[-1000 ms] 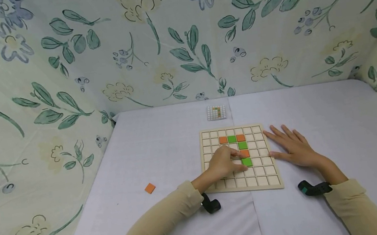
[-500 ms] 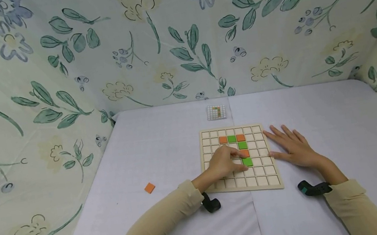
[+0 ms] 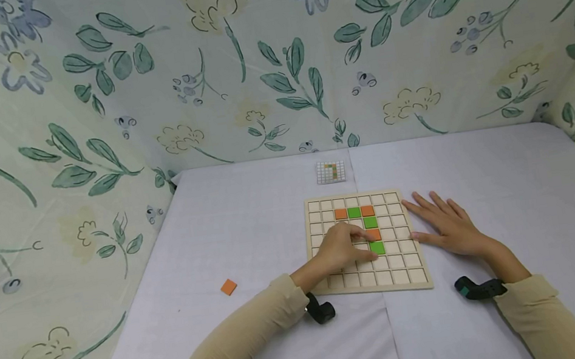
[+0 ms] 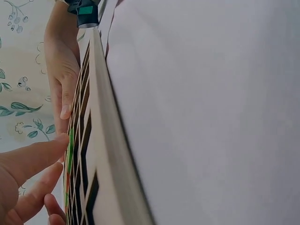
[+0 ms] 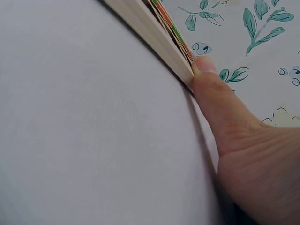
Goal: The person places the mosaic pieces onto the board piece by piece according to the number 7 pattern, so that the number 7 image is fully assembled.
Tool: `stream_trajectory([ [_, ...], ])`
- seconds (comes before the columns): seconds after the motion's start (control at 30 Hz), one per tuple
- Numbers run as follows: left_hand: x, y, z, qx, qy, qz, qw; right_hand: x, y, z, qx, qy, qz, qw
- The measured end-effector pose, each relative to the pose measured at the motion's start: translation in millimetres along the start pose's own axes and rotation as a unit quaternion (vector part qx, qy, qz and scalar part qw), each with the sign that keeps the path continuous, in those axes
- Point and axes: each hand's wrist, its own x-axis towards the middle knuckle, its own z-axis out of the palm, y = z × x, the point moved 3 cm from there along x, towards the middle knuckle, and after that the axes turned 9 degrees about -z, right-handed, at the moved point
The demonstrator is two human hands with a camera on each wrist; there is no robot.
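A wooden grid board (image 3: pixel 375 291) lies on the white cloth, with orange and green square tiles along one row and down a column. My left hand (image 3: pixel 338 249) reaches over it and pinches the lowest green tile (image 3: pixel 377 248) of that column between thumb and fingertip. In the left wrist view the thumb and a finger meet this green tile (image 4: pixel 71 150) at the grid surface. My right hand (image 3: pixel 448 224) lies flat with spread fingers at the board's right edge. Its thumb (image 5: pixel 211 91) touches the board's side (image 5: pixel 164 42) in the right wrist view.
One loose orange tile (image 3: pixel 228 287) lies on the cloth left of the board. A small card (image 3: pixel 330 171) with a printed coloured grid pattern lies beyond the board's far edge. Floral cloth (image 3: pixel 252 86) hangs behind and at the sides of the table.
The green tile under my left fingers has shifted very slightly to the right. Both hands stay in nearly the same place.
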Motion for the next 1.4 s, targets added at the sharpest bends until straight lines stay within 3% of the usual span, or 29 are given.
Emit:
stream_trajectory([
  [0.4, -3.8, 4.9, -28.9, -0.044, -0.030, 0.021, 0.9984, 0, 0, 0, 0.000, -0.008, 0.010, 1.000],
  [0.63, -14.2, 3.5, -58.5, -0.056, -0.048, 0.062, 0.9953, 0, -2, 0, 0.003, -0.007, 0.010, 1.000],
  [0.87, -30.3, -0.5, -94.8, -0.045, -0.034, 0.083, 0.9949, 0, -1, 0, -0.001, -0.004, 0.007, 1.000],
  [1.1, -48.4, -9.9, -125.7, -0.031, -0.012, 0.101, 0.9943, 0, -1, 1, -0.001, -0.001, 0.004, 1.000],
  [1.4, -68.3, -31.7, -155.2, -0.015, -0.026, 0.130, 0.9911, 0, -1, 0, 0.002, -0.009, 0.007, 1.000],
])
